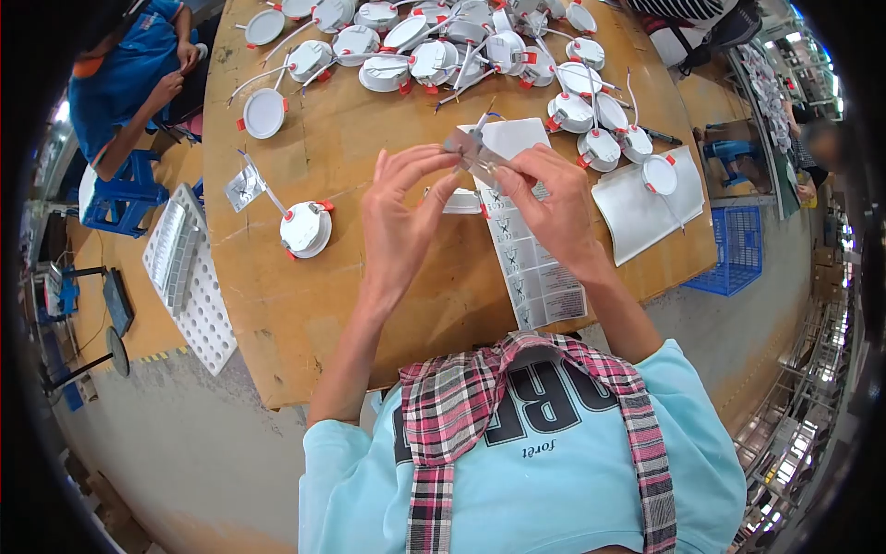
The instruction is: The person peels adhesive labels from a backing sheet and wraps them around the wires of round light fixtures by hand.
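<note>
Both my hands meet above the table around a silver sticker label (475,155). My left hand (401,203) pinches its left side, where a thin cable with bare wire ends sticks up. At the label's right corner, my right hand (556,198) grips with thumb and forefinger. Just below, a white round downlight (454,201) with a red clip is partly hidden by my fingers. A sheet of printed labels (528,263) lies under my right hand. To the left rests another downlight (305,229), whose cable carries a silver label (245,188).
Many white downlights (434,61) with loose cables are heaped at the table's far side. On the right, a downlight (659,174) sits on a stack of white sheets (637,220). A person in blue (129,83) sits at the left, near a perforated white tray (189,286).
</note>
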{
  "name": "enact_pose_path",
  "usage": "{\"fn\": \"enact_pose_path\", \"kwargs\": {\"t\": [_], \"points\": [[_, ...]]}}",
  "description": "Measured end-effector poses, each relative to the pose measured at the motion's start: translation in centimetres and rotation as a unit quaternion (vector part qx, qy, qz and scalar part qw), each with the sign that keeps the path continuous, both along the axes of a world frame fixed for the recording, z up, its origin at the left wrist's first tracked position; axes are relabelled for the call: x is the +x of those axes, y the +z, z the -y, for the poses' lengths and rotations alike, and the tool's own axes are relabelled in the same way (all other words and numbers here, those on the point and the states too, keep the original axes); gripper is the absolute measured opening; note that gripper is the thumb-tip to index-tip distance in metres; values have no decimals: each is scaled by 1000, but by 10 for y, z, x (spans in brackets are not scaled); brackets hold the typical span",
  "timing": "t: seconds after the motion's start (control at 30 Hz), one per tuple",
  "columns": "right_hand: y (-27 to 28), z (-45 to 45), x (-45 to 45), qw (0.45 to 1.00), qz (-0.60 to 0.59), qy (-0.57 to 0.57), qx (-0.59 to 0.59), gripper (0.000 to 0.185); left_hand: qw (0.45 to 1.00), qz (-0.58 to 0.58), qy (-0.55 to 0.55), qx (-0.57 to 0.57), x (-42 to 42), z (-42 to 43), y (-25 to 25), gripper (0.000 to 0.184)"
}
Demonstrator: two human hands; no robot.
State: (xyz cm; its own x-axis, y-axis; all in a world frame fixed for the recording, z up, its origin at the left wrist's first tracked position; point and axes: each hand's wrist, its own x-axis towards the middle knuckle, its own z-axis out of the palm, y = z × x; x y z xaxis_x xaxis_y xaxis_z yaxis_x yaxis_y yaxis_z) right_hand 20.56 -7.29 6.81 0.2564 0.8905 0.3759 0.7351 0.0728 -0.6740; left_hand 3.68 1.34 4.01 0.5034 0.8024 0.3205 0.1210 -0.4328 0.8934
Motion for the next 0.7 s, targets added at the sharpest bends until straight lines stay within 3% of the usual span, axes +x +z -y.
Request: {"fn": "enact_pose_path", "kwargs": {"t": [0.13,0.23,0.33,0.57,0.7], "points": [[-10,-8,5,998,-52,-12,-17,14,992,57,-5,-111,15,-16,-16,15],[-14,-15,5,996,-85,-19,-21,15,957,101,15,-271,27,-20,-13,14],[-18,-21,7,995,-90,-28,-15,16,956,151,-4,-251,40,-34,-30,14],[-26,-9,7,993,-102,-67,-4,20,946,135,-1,-294,57,-68,-46,11],[-28,-7,6,985,-152,-85,-9,22,935,111,-90,-324,60,-79,-52,10]]}}
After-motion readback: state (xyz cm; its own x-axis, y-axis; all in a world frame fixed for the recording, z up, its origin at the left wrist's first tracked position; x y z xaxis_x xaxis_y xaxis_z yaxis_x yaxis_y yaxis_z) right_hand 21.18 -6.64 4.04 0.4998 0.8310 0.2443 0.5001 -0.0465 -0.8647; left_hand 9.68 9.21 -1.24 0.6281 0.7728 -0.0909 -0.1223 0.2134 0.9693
